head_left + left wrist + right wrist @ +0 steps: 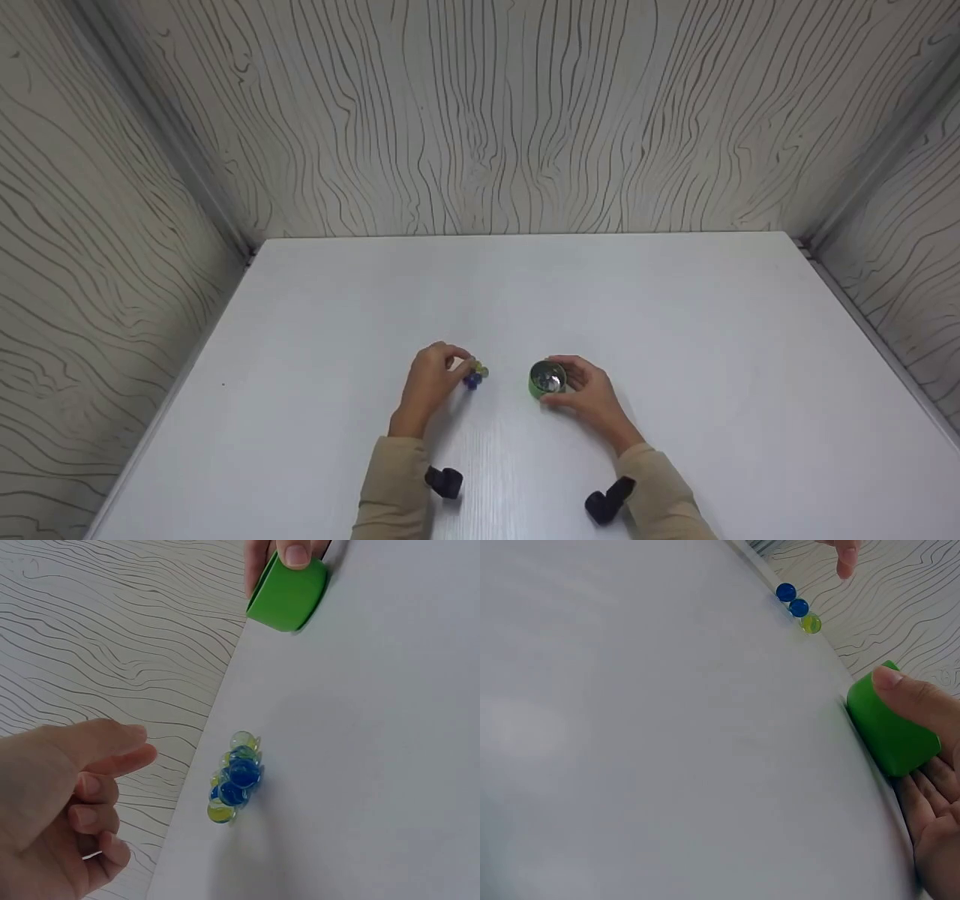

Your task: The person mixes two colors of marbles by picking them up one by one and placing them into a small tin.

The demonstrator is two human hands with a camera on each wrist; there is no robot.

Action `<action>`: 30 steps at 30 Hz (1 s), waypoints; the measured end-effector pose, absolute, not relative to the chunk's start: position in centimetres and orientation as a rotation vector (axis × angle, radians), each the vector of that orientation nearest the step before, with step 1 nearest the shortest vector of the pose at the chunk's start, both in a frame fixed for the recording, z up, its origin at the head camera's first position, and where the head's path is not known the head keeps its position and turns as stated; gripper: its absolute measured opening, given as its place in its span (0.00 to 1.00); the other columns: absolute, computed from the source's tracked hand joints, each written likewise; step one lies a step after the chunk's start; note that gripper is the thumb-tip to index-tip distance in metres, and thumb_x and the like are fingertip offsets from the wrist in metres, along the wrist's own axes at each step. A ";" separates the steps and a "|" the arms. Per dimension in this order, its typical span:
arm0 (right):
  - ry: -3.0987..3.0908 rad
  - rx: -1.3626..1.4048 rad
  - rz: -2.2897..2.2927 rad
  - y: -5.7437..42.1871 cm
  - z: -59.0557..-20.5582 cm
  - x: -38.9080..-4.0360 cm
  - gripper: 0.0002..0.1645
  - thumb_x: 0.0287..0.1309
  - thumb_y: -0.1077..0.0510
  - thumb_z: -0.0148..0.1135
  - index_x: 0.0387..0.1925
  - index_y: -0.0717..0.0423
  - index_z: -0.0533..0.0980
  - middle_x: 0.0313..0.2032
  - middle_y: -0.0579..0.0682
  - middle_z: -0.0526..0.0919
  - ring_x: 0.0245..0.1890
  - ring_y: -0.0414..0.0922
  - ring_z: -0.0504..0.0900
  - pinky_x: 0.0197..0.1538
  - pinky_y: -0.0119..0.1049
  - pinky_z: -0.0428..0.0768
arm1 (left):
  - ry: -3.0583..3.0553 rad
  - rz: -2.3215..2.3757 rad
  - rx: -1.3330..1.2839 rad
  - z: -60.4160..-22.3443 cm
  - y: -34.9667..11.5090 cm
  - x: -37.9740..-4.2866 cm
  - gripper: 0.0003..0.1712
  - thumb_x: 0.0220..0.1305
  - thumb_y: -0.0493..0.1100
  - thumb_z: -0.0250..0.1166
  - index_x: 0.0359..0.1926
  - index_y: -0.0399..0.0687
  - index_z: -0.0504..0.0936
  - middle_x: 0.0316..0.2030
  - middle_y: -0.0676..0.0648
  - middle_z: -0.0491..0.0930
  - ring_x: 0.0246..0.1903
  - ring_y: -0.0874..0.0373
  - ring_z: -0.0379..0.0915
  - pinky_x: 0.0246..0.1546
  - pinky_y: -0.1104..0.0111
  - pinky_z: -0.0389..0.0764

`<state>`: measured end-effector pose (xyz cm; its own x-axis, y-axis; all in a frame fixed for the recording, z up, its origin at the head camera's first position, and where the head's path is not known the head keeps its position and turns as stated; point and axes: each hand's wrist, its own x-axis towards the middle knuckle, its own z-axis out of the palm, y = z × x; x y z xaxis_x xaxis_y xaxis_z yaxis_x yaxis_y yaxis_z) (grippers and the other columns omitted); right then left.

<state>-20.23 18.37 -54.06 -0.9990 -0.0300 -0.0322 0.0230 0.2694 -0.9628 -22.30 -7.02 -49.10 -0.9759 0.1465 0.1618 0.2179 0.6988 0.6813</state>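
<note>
My left hand (433, 379) hovers just above and to the left of a small cluster of glass marbles (241, 772), blue and yellow swirled. In the left wrist view, a gap separates its loosely bent fingers from the marbles, and nothing shows between thumb and index finger. Right of the cluster, my right hand (589, 394) grips a small green cup (892, 724), thumb on the near side and fingers around the far side. The cup stands on the table with its mouth up; glints show inside, but its contents cannot be made out.
The white table (322, 315) spreads out on all sides of the hands. Wood-grain patterned panels (480, 120) rise behind it and at both sides. Black wrist cameras (448, 483) stick out from the tan sleeves (391, 487).
</note>
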 end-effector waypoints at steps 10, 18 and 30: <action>2.434 0.001 -1.903 18.3 -53.9 -20.2 0.39 0.37 0.64 0.78 0.56 0.60 0.74 0.58 0.59 0.78 0.64 0.55 0.74 0.68 0.43 0.69 | -2.771 -1.119 -0.332 -49.7 -7.7 -22.2 0.07 0.59 0.40 0.67 0.35 0.41 0.87 0.22 0.52 0.69 0.25 0.64 0.58 0.26 0.76 0.62; 2.432 -0.012 -1.903 18.3 -53.9 -20.2 0.38 0.37 0.64 0.78 0.56 0.60 0.74 0.58 0.59 0.78 0.64 0.55 0.74 0.68 0.43 0.70 | -2.768 -1.141 -0.293 -50.0 -8.1 -22.3 0.07 0.58 0.38 0.66 0.36 0.39 0.87 0.24 0.48 0.75 0.26 0.63 0.61 0.28 0.75 0.64; 2.452 -0.024 -1.877 18.4 -53.9 -20.2 0.39 0.38 0.63 0.78 0.56 0.60 0.74 0.59 0.60 0.78 0.64 0.56 0.73 0.67 0.43 0.70 | -2.792 -1.185 -0.249 -51.2 -8.6 -22.6 0.08 0.58 0.38 0.66 0.37 0.38 0.86 0.26 0.46 0.78 0.27 0.62 0.63 0.29 0.74 0.66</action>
<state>-20.16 18.40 -53.93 -0.9984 -0.0451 -0.0335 0.0206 0.2616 -0.9650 -22.57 -8.58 -51.21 -0.9818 0.1116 0.1538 0.1882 0.6840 0.7048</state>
